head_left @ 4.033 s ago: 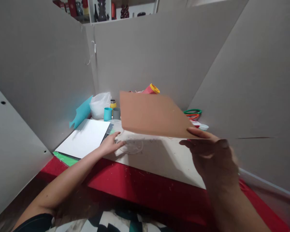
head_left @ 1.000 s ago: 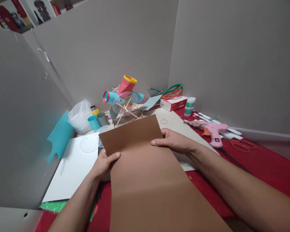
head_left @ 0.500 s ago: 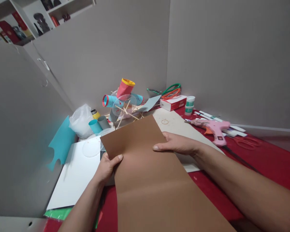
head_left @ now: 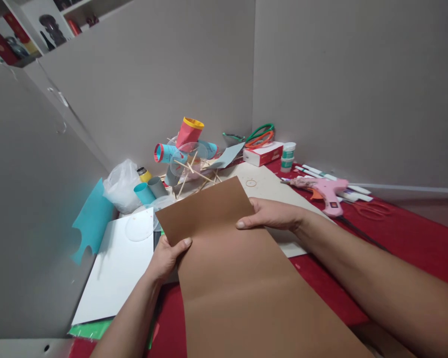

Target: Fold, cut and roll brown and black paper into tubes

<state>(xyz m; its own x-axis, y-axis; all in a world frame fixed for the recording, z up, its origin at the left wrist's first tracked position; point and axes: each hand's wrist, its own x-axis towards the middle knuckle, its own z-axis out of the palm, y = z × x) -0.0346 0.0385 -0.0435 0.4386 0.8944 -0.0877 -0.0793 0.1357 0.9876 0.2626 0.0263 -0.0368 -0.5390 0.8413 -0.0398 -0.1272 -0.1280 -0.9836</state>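
Observation:
A long sheet of brown paper (head_left: 239, 278) stretches from the middle of the view down past the bottom edge, with a crease running across it. My left hand (head_left: 168, 256) is closed on its left edge, thumb lying on top. On the opposite edge, a little farther up, my right hand (head_left: 265, 215) grips the sheet the same way. The fingers of both hands are hidden beneath the paper. Beyond its far end stands a model of blue and red paper tubes (head_left: 190, 136) with wooden sticks (head_left: 189, 169) and a clear plastic disc.
A pink glue gun (head_left: 328, 191), markers (head_left: 336, 176) and red scissors (head_left: 369, 210) lie on the red cloth (head_left: 418, 243) at right. White sheets (head_left: 115, 273), a plastic bag (head_left: 123, 186) and blue paper (head_left: 93, 219) are at left. Grey panels (head_left: 339, 89) rise behind.
The view has shifted slightly, so the background things sit a little farther left and higher. Both hands keep their hold on the brown paper, which has hardly moved.

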